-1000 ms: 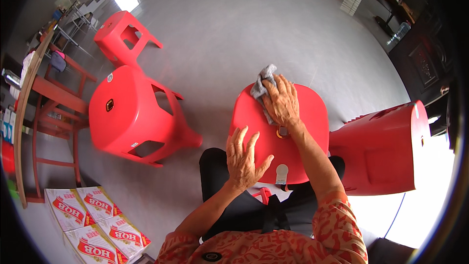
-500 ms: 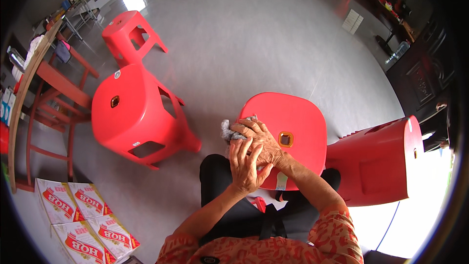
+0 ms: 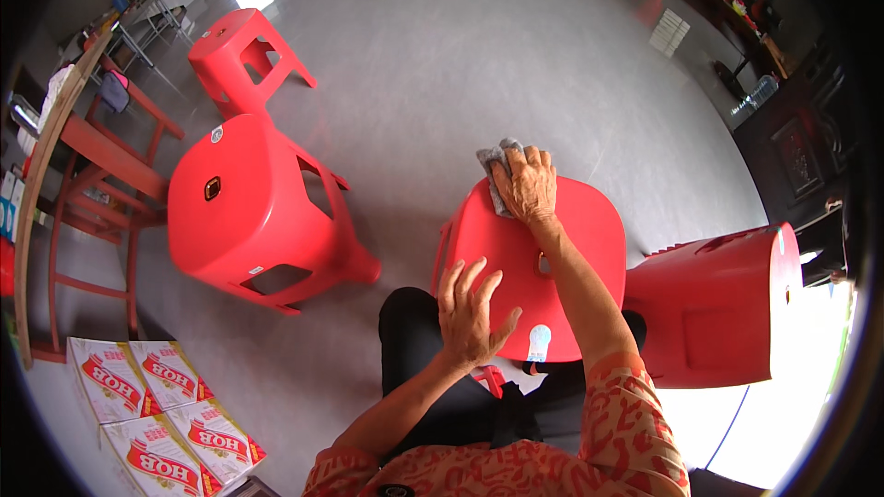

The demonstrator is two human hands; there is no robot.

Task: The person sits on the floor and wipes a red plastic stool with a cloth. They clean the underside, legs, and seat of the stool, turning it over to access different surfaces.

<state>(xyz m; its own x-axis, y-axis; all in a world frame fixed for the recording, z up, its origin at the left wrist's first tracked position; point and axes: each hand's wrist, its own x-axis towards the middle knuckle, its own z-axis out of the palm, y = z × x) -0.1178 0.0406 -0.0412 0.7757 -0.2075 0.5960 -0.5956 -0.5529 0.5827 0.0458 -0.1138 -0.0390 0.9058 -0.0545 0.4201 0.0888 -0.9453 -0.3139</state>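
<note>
A red plastic stool point(image 3: 580, 230) stands upright in front of my knees, with a small hole in its seat and a pale sticker near the close edge. My right hand point(image 3: 529, 186) presses a grey cloth point(image 3: 498, 191) against the far left edge of the seat. Part of the cloth sticks out past that edge. Over the near left side of the seat hovers my left hand point(image 3: 471, 315), its fingers spread and holding nothing. Whether its fingertips touch the stool I cannot tell.
Another red stool point(image 3: 230, 198) stands at the left, with a further one point(image 3: 241, 46) behind it. At the right a red stool point(image 3: 709, 308) lies on its side. White and red cartons point(image 3: 166, 419) sit at the lower left, below a wooden chair point(image 3: 115, 166).
My right hand has slid the cloth away from me along the seat to its far edge. My left hand, previously against the right one, is now apart from it.
</note>
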